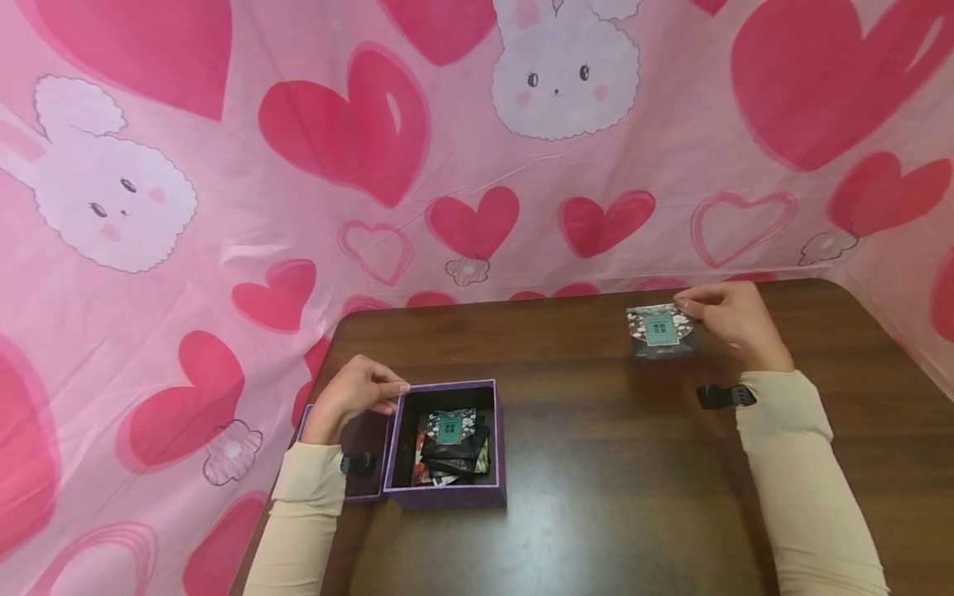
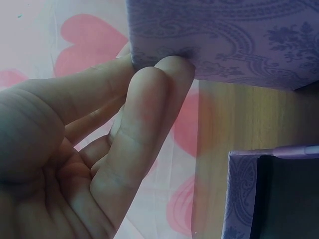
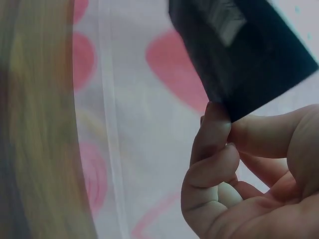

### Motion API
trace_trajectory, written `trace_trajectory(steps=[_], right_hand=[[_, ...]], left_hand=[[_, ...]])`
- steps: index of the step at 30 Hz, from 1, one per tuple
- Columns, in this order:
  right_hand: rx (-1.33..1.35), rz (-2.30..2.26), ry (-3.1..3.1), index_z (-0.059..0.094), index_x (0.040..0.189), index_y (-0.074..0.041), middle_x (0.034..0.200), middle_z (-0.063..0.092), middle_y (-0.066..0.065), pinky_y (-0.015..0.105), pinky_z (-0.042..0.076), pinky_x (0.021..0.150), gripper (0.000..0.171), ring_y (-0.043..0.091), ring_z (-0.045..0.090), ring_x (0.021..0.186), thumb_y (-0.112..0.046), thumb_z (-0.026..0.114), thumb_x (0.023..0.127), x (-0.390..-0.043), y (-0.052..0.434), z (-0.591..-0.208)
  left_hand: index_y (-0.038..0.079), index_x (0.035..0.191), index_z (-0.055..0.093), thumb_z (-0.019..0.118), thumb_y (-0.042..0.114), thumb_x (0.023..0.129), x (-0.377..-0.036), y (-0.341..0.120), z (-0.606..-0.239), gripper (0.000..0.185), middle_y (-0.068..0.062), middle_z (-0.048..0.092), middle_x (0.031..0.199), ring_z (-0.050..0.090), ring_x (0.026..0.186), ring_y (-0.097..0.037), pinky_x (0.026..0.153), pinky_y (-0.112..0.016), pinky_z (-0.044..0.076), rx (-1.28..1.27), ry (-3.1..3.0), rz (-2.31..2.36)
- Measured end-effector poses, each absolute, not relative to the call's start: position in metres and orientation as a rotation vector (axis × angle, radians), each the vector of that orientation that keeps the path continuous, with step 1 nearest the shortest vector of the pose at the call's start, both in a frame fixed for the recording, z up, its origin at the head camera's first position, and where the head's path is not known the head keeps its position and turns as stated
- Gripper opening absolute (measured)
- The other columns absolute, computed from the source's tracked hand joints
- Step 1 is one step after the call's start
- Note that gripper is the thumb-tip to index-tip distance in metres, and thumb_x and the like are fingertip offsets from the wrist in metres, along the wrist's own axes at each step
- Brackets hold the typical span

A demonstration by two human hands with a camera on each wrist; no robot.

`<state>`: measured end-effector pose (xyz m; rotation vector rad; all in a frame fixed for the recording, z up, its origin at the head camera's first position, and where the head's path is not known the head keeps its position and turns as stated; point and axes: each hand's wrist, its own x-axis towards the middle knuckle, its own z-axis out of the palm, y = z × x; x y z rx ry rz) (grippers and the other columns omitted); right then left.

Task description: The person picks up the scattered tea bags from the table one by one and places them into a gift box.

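My right hand (image 1: 734, 319) pinches a small sachet (image 1: 661, 331) by its upper corner and holds it up over the far right of the table. Its front has a teal label and a white floral pattern; the right wrist view shows the dark back of the sachet (image 3: 249, 59) between thumb and fingertips. At the left, my left hand (image 1: 360, 389) grips the far left corner of a purple patterned box (image 1: 447, 497). Fingertips lie against its outer wall in the left wrist view (image 2: 224, 40). Inside the box lies a pile of sachets, a teal-labelled sachet (image 1: 450, 429) on top.
The purple lid (image 1: 365, 484), dark inside, is on the box's left side, partly hidden by my left wrist. Both stand on a brown wooden table (image 1: 581, 463). A pink cloth (image 1: 447, 124) with hearts and rabbits hangs behind the table and along its sides.
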<state>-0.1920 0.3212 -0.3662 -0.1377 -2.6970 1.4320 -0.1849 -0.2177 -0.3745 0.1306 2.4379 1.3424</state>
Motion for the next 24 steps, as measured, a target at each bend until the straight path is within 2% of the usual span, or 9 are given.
trace_trajectory(steps=[4, 9, 12, 24], right_hand=[[-0.047, 1.517, -2.677, 0.068, 0.120, 0.009, 0.111, 0.066, 0.024, 0.024, 0.056, 0.065, 0.033, 0.028, 0.055, 0.088, -0.015, 0.067, 0.098, -0.191, 0.296, -0.362], [0.052, 1.555, -2.662, 0.071, 0.114, 0.010, 0.103, 0.068, 0.021, 0.026, 0.058, 0.063, 0.028, 0.026, 0.056, 0.082, -0.012, 0.070, 0.097, -0.192, 0.275, -0.363], [0.098, 1.583, -2.663, 0.072, 0.112, 0.009, 0.102, 0.069, 0.020, 0.026, 0.057, 0.063, 0.026, 0.026, 0.056, 0.083, -0.011, 0.070, 0.096, -0.192, 0.263, -0.364], [0.157, 1.696, -2.721, 0.075, 0.109, 0.004, 0.102, 0.070, 0.017, 0.030, 0.055, 0.066, 0.019, 0.031, 0.054, 0.087, -0.007, 0.071, 0.094, -0.188, 0.221, -0.367]], left_hand=[[-0.012, 0.097, 0.075, 0.075, 0.002, 0.090, -0.186, -0.217, -0.375, 0.016, -0.011, 0.067, 0.071, 0.064, 0.057, -0.016, 0.061, -0.038, 0.063, 0.127, 2.444, 1.346], [-0.011, 0.096, 0.075, 0.075, 0.001, 0.090, -0.186, -0.218, -0.376, 0.014, -0.011, 0.067, 0.071, 0.065, 0.057, -0.016, 0.065, -0.042, 0.063, 0.117, 2.440, 1.345], [-0.010, 0.095, 0.075, 0.075, 0.002, 0.090, -0.185, -0.218, -0.376, 0.013, -0.011, 0.068, 0.071, 0.065, 0.057, -0.016, 0.067, -0.046, 0.063, 0.112, 2.443, 1.333], [-0.011, 0.097, 0.075, 0.076, 0.002, 0.089, -0.186, -0.219, -0.377, 0.015, -0.012, 0.068, 0.071, 0.064, 0.056, -0.016, 0.068, -0.046, 0.062, 0.110, 2.439, 1.345]])
